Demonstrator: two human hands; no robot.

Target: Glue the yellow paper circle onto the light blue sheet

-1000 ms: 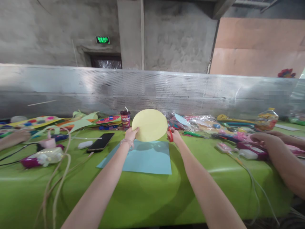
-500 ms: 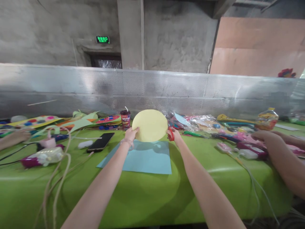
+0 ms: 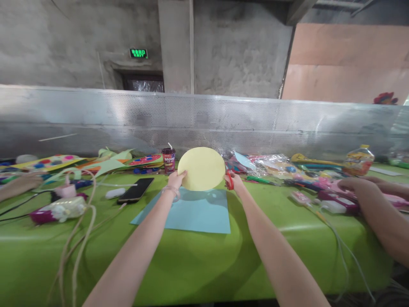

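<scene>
A yellow paper disc (image 3: 202, 168) stands upright above the green table (image 3: 191, 260), held out at arm's length. My left hand (image 3: 175, 180) pinches its lower left edge. On the disc's right edge my right hand (image 3: 235, 181) is closed on red-handled scissors (image 3: 228, 180). A light blue sheet (image 3: 191, 212) lies flat on the table right beneath the disc and both hands.
A black phone (image 3: 135, 190) and a dark drink cup (image 3: 168, 160) lie left of the disc. Coloured paper cut-outs, cords and a pink device sit at the left. Plastic packets, a bottle (image 3: 357, 160) and another person's arm (image 3: 373, 204) occupy the right. A perforated metal barrier runs behind.
</scene>
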